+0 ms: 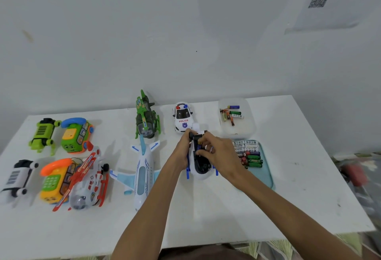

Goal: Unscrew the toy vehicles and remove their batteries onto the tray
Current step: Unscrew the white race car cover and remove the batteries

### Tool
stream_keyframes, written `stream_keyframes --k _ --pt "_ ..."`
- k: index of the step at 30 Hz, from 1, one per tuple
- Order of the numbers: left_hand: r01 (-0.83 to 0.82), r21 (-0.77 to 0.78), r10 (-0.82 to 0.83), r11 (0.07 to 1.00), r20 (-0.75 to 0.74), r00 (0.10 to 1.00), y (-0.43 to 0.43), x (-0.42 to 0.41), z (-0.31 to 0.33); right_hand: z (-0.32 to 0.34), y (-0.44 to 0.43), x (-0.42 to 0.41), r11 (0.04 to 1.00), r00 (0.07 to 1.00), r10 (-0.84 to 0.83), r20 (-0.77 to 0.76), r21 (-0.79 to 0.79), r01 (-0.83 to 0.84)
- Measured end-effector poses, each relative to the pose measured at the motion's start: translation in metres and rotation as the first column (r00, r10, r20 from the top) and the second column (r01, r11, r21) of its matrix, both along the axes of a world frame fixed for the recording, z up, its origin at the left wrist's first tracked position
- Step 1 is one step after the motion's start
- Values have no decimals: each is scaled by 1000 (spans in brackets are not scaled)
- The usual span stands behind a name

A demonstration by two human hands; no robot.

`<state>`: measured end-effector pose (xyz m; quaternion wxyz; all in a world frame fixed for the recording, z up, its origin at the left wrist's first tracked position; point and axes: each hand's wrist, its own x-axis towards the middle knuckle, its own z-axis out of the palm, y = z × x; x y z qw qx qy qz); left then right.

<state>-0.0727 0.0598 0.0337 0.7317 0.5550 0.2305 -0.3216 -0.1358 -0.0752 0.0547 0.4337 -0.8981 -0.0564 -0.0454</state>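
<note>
at mid-bench, just left of the teal tray (267, 174), i see the white-and-blue toy vehicle (203, 169) lying belly up. left hand (181, 152) grasps its side; right hand (220, 152) pinches a battery (199, 147) in the open compartment. more batteries (250, 154) lie in rows on the tray. police car (183, 118) just behind. clear tub (247, 130) with loose batteries (231, 114) behind the tray.
</note>
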Motion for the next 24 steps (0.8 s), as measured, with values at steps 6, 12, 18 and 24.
stream_keyframes --k 6,12,18,24 --pt "28 -4 -28 1000 24 999 -4 -1 0 -18 -8 2 984 989 87 118 -162 -67" --pt "42 8 -42 999 24 999 -1 1 0 -20 -16 7 962 965 190 180 -229 -146" --pt "35 -7 -35 999 2 999 0 3 -2 -14 -31 10 972 990 -112 90 217 90" --pt "21 13 -21 1000 -1 1000 1 4 -2 -21 -75 72 934 938 -345 41 108 340"
